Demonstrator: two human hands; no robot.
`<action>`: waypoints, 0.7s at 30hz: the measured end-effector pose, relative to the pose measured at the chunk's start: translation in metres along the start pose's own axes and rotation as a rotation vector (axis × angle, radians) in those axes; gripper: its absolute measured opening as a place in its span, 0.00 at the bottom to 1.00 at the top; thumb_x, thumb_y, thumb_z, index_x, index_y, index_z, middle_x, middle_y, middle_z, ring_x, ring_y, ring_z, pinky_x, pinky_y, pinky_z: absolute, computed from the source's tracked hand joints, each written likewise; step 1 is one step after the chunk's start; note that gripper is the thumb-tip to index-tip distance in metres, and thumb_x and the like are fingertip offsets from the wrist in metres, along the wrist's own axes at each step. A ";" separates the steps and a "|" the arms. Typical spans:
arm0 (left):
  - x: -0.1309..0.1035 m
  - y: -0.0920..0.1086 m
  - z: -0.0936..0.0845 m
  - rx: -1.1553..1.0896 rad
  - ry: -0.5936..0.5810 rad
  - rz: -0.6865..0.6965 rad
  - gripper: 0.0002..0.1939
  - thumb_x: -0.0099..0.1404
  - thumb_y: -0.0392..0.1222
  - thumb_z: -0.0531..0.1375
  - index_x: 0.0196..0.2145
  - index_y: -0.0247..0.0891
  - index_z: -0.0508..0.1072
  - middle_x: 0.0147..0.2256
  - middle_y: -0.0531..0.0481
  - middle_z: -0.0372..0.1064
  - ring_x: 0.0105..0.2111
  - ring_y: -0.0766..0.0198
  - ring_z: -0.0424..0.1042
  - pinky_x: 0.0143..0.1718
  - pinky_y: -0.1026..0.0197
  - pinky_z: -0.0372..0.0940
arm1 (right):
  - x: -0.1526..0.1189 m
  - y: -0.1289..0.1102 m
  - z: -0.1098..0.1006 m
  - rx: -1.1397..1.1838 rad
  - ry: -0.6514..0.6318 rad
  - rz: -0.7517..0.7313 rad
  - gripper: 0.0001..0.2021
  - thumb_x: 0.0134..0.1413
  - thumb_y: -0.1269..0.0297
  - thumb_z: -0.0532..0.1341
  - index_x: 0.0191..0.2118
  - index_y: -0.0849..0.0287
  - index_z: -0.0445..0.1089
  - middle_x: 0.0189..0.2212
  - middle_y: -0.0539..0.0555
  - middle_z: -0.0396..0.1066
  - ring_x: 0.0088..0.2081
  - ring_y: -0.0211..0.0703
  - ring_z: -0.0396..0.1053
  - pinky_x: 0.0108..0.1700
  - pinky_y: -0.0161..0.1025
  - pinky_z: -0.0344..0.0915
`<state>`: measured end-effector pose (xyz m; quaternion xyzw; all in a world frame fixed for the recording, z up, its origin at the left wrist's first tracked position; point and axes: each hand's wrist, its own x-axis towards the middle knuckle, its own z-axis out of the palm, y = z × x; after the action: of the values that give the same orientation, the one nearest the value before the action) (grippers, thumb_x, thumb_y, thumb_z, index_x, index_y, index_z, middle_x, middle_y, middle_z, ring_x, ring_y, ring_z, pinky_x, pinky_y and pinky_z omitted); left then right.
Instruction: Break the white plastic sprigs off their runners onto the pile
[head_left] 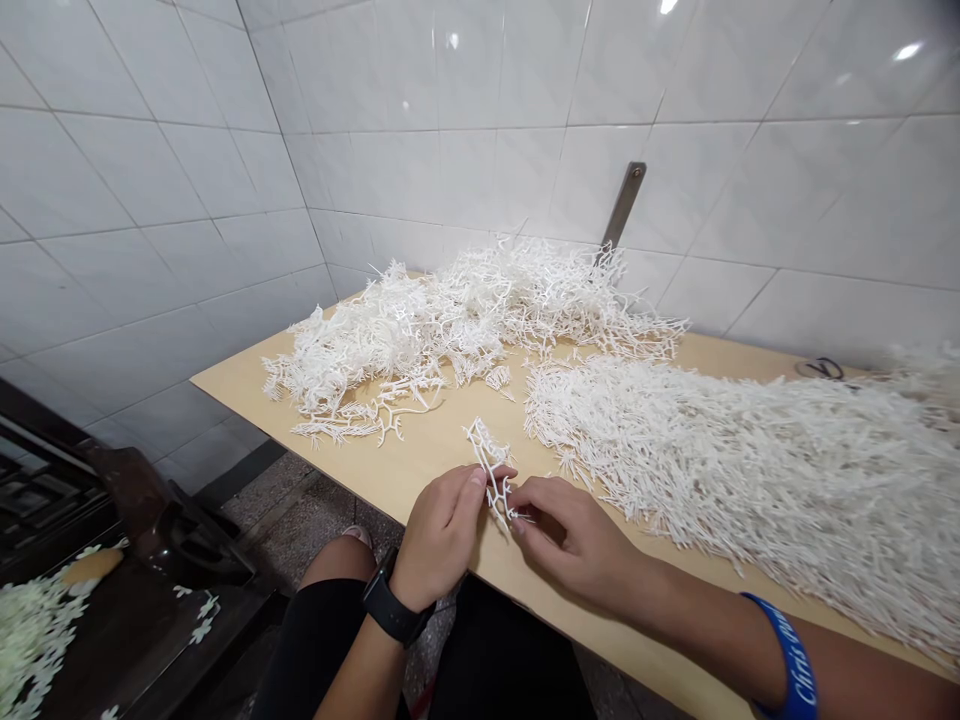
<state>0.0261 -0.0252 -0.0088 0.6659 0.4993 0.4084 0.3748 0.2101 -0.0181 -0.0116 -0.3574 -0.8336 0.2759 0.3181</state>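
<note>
Sprig (498,497) aslant between two hands, far end leaning left

The left hand (442,530) lies along the sprig's left side and holds it near mid-length, thumb on top of the white stem. On the sprig's right side, by its near end, is the right hand (574,530), with thumb and forefinger drawn close around a thin side twig; whether they grip that twig or only touch it, I cannot tell. The sprig's long axis runs away from the person, its far end pointing forward and a little left, its near end close to the right fingertips. So the left hand has the firmer contact, while the right is nearer the loose lower end.

Around the sprig spreads the bare wooden tabletop (420,460). To the sprig's right, on the right hand's side, lies a broad, dense heap (697,450) of fine white pieces. Beyond the sprig's far end, well apart from it, sits a looser, tangled pile (450,320) of branched white pieces. Farther off, behind the sprig and to its right, a metal bar (622,205) leans near the tiled wall (510,170).
</note>
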 end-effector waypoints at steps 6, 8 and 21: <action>0.001 0.000 0.000 -0.054 -0.043 0.008 0.22 0.75 0.48 0.46 0.52 0.39 0.76 0.49 0.46 0.76 0.49 0.58 0.74 0.51 0.59 0.66 | 0.000 -0.001 0.000 0.005 0.009 0.000 0.05 0.59 0.71 0.57 0.38 0.56 0.68 0.31 0.51 0.72 0.33 0.42 0.66 0.38 0.40 0.60; 0.001 0.000 -0.001 -0.038 -0.056 0.006 0.21 0.74 0.47 0.48 0.52 0.39 0.75 0.49 0.46 0.76 0.49 0.58 0.74 0.51 0.59 0.67 | 0.000 -0.001 -0.001 0.004 0.010 0.002 0.05 0.59 0.71 0.57 0.38 0.56 0.68 0.31 0.50 0.71 0.33 0.41 0.66 0.38 0.39 0.60; 0.002 0.002 0.000 0.034 -0.040 0.010 0.20 0.74 0.45 0.48 0.50 0.38 0.77 0.48 0.46 0.76 0.48 0.58 0.74 0.51 0.59 0.65 | 0.001 0.000 -0.001 -0.024 -0.012 -0.012 0.03 0.60 0.65 0.60 0.36 0.58 0.68 0.30 0.51 0.72 0.33 0.42 0.67 0.38 0.40 0.60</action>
<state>0.0274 -0.0237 -0.0067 0.6827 0.4954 0.3882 0.3712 0.2103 -0.0170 -0.0106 -0.3545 -0.8410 0.2661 0.3103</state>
